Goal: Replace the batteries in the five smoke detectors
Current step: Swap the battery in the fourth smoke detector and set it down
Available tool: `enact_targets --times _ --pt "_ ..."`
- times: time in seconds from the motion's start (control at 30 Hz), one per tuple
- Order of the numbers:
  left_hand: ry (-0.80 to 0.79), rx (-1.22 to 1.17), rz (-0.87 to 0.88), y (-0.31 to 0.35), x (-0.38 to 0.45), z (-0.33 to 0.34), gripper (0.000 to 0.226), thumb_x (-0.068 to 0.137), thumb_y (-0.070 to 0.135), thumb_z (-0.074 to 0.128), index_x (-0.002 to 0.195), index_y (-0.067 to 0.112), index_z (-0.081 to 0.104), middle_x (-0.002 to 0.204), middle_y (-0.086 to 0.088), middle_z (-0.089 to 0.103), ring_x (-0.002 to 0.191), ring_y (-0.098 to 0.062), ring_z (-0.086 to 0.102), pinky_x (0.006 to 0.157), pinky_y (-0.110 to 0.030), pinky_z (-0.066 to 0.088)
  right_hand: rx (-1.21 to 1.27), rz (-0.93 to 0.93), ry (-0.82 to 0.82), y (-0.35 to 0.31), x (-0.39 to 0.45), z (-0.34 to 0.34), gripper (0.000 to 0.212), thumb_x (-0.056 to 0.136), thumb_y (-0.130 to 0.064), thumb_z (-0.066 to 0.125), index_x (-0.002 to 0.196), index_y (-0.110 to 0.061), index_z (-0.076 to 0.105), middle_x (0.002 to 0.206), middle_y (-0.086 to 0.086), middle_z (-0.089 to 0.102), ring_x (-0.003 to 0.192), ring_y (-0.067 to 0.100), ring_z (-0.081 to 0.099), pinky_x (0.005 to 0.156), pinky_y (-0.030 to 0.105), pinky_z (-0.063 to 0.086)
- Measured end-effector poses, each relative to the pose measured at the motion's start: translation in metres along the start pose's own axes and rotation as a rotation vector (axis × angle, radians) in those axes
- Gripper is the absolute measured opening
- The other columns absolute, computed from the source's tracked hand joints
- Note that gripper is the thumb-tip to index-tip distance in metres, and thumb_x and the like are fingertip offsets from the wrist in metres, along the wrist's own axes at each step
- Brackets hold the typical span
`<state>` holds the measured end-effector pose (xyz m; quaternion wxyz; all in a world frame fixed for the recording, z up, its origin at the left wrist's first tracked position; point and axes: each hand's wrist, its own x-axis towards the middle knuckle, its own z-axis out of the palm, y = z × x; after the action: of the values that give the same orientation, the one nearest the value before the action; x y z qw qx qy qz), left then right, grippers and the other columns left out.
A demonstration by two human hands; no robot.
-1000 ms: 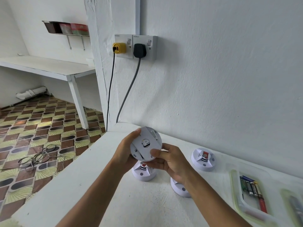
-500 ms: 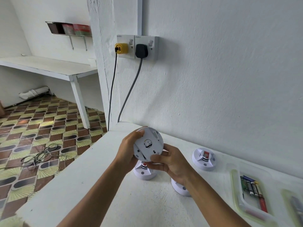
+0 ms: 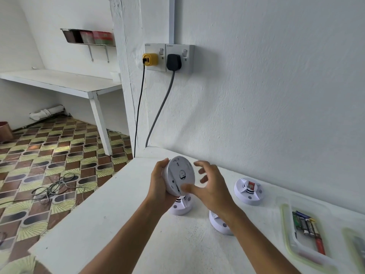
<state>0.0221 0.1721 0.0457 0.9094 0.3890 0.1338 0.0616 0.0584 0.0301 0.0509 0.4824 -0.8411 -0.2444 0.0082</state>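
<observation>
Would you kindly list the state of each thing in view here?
Held smoke detector: gripped by left hand, tilted.
Right hand: open, thumb touching the detector.
Detector by the wall: on the table.
Battery tray: holds batteries.
Black plug: plugged in.
Yellow plug: plugged in.

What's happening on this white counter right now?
A person's left hand grips a round white smoke detector above the counter, back face toward the camera. The right hand is spread beside it, thumb at its lower edge. Three other detectors sit on the counter, and a tray of batteries lies to the right.
</observation>
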Motion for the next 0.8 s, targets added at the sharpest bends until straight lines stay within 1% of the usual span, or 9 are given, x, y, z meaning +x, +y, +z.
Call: enact_targets --times 0.03,0.1,0.27,0.37,0.43,0.5,0.57,0.73,0.8 --pt "-0.009 0.024 -0.003 0.0 -0.001 0.002 0.051 0.081 0.046 0.05 0.106 0.004 0.065 0.103 -0.021 0.062 0.095 -0.032 0.061 0.081 -0.042 0.047 -0.003 -0.072 0.0 0.0 0.001 0.003 0.061 0.075 -0.039 0.078 0.129 -0.029 0.051 0.111 -0.009 0.051 0.098 0.007 0.054 0.076 0.012 0.044" --pt "-0.042 0.064 -0.006 -0.001 -0.004 0.006 0.045 0.09 0.042 0.042 0.104 0.005 0.065 0.092 -0.016 0.069 0.084 -0.027 0.069 0.071 -0.036 0.054 -0.014 -0.124 0.002 -0.003 0.002 0.009 0.054 0.084 -0.038 0.07 0.132 -0.021 0.053 0.115 -0.005 0.054 0.104 0.009 0.056 0.081 0.014 0.046" --pt "-0.012 0.147 0.04 0.0 -0.009 0.011 0.042 0.095 0.037 0.04 0.116 0.007 0.06 0.087 -0.014 0.071 0.076 -0.024 0.071 0.062 -0.032 0.056 -0.049 -0.106 0.025 -0.008 0.004 0.011 0.046 0.084 -0.04 0.067 0.123 -0.016 0.06 0.109 -0.001 0.06 0.095 0.01 0.059 0.07 0.004 0.043" --pt "0.011 0.182 0.073 0.0 -0.011 0.012 0.042 0.095 0.037 0.039 0.118 0.009 0.062 0.091 -0.015 0.071 0.077 -0.025 0.07 0.062 -0.033 0.055 -0.052 -0.09 0.026 -0.012 0.005 0.008 0.06 0.072 -0.054 0.063 0.117 -0.015 0.064 0.106 -0.001 0.065 0.091 0.01 0.062 0.069 0.006 0.045" --pt "0.03 0.21 0.114 -0.002 -0.012 0.013 0.04 0.096 0.037 0.037 0.109 0.011 0.065 0.09 -0.014 0.071 0.077 -0.026 0.068 0.062 -0.033 0.054 -0.057 -0.096 0.034 -0.016 0.005 0.008 0.069 0.063 -0.062 0.053 0.112 -0.016 0.065 0.102 -0.003 0.068 0.088 0.009 0.063 0.071 0.013 0.049" --pt "0.055 0.245 0.15 -0.002 -0.014 0.014 0.038 0.097 0.036 0.036 0.099 0.015 0.068 0.086 -0.013 0.072 0.075 -0.025 0.068 0.061 -0.032 0.053 -0.042 -0.098 0.05 -0.018 0.005 0.008 0.068 0.061 -0.062 0.052 0.109 -0.016 0.066 0.1 -0.004 0.069 0.086 0.01 0.063 0.072 0.017 0.052" --pt "0.078 0.269 0.181 -0.002 -0.015 0.017 0.037 0.097 0.035 0.035 0.095 0.018 0.069 0.085 -0.012 0.072 0.075 -0.024 0.069 0.062 -0.032 0.052 -0.023 -0.101 0.074 -0.019 0.004 0.01 0.07 0.058 -0.064 0.049 0.107 -0.016 0.067 0.098 -0.004 0.07 0.085 0.01 0.063 0.072 0.018 0.052" --pt "0.164 0.29 0.216 -0.007 -0.017 0.019 0.037 0.097 0.036 0.036 0.093 0.022 0.07 0.082 -0.009 0.072 0.075 -0.025 0.066 0.065 -0.034 0.053 0.012 -0.076 0.091 -0.02 -0.001 0.016 0.065 0.061 -0.059 0.051 0.106 -0.016 0.066 0.096 -0.005 0.069 0.083 0.011 0.063 0.064 0.008 0.046" --pt "0.184 0.276 0.223 -0.008 -0.019 0.02 0.036 0.097 0.036 0.037 0.094 0.02 0.069 0.079 -0.008 0.071 0.073 -0.024 0.066 0.063 -0.033 0.053 0.027 -0.063 0.089 -0.02 -0.003 0.017 0.066 0.06 -0.059 0.052 0.108 -0.015 0.065 0.097 -0.004 0.069 0.083 0.011 0.064 0.065 0.01 0.05"
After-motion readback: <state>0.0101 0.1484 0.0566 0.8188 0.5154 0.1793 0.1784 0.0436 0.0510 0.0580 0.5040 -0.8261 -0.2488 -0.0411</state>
